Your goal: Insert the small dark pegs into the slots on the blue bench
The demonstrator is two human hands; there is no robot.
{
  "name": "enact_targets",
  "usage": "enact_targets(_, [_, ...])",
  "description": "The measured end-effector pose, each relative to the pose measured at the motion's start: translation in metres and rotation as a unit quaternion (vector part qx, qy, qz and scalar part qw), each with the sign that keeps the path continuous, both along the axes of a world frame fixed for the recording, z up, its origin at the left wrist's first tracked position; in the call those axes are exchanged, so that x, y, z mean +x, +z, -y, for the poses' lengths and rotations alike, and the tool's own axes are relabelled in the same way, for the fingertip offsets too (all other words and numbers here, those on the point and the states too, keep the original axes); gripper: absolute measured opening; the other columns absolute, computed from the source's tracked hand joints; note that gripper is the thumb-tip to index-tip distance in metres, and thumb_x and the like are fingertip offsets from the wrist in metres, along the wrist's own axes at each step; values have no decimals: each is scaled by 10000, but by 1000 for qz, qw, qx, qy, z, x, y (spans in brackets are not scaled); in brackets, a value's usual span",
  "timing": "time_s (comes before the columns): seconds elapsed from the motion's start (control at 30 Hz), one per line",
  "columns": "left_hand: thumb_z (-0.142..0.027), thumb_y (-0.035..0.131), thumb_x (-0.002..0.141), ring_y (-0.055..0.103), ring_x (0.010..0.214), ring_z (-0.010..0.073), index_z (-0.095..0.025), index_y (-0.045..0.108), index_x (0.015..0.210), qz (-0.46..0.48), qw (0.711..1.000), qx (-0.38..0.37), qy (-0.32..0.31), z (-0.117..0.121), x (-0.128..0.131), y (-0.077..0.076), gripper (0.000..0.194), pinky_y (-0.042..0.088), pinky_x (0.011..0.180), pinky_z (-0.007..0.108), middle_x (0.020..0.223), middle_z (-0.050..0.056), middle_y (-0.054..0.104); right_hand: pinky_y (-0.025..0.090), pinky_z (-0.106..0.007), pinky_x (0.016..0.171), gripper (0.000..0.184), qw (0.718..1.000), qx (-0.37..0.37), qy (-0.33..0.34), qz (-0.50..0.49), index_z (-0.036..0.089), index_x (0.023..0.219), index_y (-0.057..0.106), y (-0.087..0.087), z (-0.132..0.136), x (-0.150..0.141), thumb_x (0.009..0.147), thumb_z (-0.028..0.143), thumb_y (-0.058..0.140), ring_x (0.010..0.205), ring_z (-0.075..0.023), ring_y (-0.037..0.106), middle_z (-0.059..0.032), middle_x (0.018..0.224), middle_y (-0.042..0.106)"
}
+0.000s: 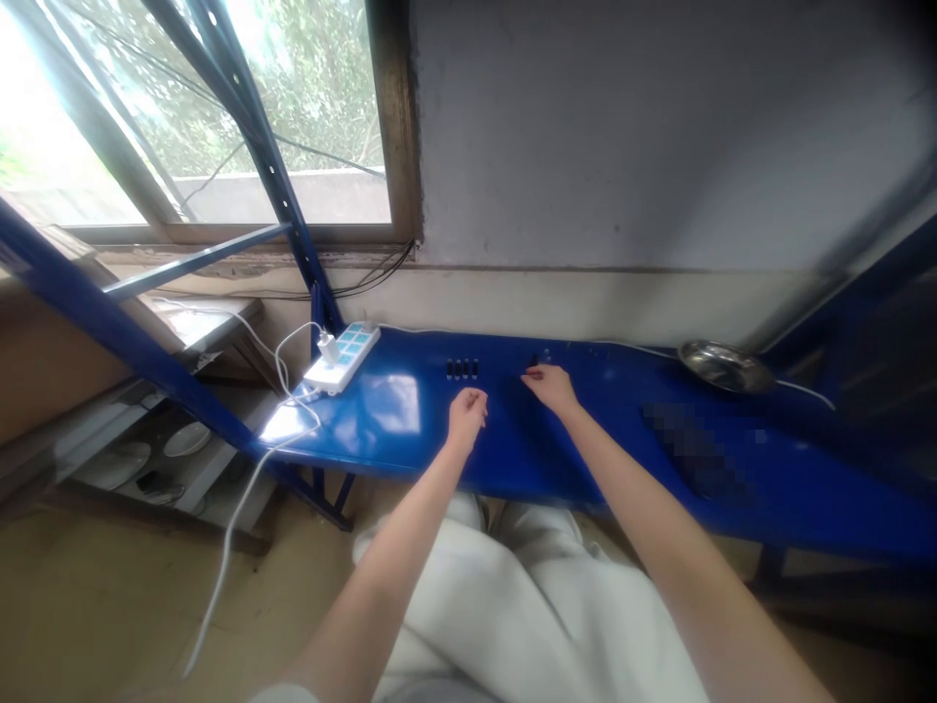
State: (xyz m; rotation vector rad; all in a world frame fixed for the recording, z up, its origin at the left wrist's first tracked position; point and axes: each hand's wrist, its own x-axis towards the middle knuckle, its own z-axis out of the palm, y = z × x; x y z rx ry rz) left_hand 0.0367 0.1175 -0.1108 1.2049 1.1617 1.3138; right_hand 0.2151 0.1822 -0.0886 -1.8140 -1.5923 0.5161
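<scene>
Several small dark cylinders with pale ends (462,369) stand side by side in a short row on the blue table (505,439). Just in front of that row is my left hand (467,418), its fingers curled together; whatever may be in them is hidden. Farther right, my right hand (552,388) reaches over the tabletop with thumb and fingers pinched. A small dark piece (534,360) shows right beside these fingertips, too small to tell whether they grip it. Behind the right hand lies a tiny clear bit (546,355).
A white power strip (344,359) with a plugged-in charger sits at the table's left end, its cable hanging over the edge. Toward the right are a shiny metal bowl (724,365) and a blurred-out dark object (695,449). Blue metal uprights (285,186) frame the left side.
</scene>
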Motion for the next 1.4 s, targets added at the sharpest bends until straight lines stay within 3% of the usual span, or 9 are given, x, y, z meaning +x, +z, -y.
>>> enact_targets(0.2, [-298, 521, 757, 413, 408, 44, -156, 522, 744, 25, 1000, 6, 15, -2, 1, -1, 142, 322, 423, 173, 548, -48, 472, 487, -267, 829, 326, 989, 32, 130, -70, 100, 1041, 625, -10, -4, -54, 729, 195, 620, 873, -154, 639, -113, 977, 674])
enact_targets(0.5, [-282, 520, 751, 397, 390, 41, -158, 500, 720, 72, 996, 2, 42, -6, 0, -3, 130, 314, 420, 177, 521, -57, 457, 479, -273, 800, 354, 994, 8, 100, -51, 116, 1041, 603, -28, -30, -81, 699, 200, 637, 874, -161, 624, -99, 985, 660])
enact_targets(0.73, [-305, 510, 763, 390, 392, 38, -165, 457, 681, 78, 996, 7, 47, -4, 0, -2, 171, 322, 432, 177, 524, -52, 461, 467, -265, 782, 212, 997, 20, 77, -16, 139, 923, 638, -31, -33, -88, 726, 201, 596, 866, -165, 621, -75, 942, 668])
enact_targets(0.93, [-291, 499, 775, 394, 404, 39, -160, 480, 709, 66, 997, 13, 37, -4, -1, -2, 148, 331, 437, 174, 540, -48, 464, 475, -268, 761, 196, 996, 32, 44, -70, 121, 901, 647, -20, -18, -87, 764, 235, 564, 833, -174, 625, -95, 901, 677])
enact_targets(1.1, [-326, 519, 786, 408, 417, 41, -164, 498, 770, 63, 997, 8, 33, -1, 0, 0, 164, 328, 430, 167, 559, -47, 475, 479, -278, 791, 295, 980, 110, 6, -164, 126, 1011, 636, -10, 4, -70, 798, 297, 526, 850, -169, 617, -94, 971, 670])
enact_targets(1.23, [-396, 533, 795, 418, 422, 44, -167, 521, 929, 60, 997, 14, 35, 1, 0, 5, 265, 340, 429, 166, 566, -50, 482, 475, -291, 787, 339, 973, 199, -6, -118, 169, 1096, 625, -8, 33, -58, 835, 320, 469, 844, -166, 597, -84, 1000, 644])
enact_targets(1.4, [-438, 539, 791, 463, 442, 48, -175, 524, 1120, 30, 999, 35, 4, 1, 1, 4, 421, 380, 444, 174, 637, -20, 548, 462, -328, 839, 302, 963, 262, 44, -37, 251, 1036, 666, -19, 59, -54, 860, 274, 421, 912, -179, 573, -57, 953, 630])
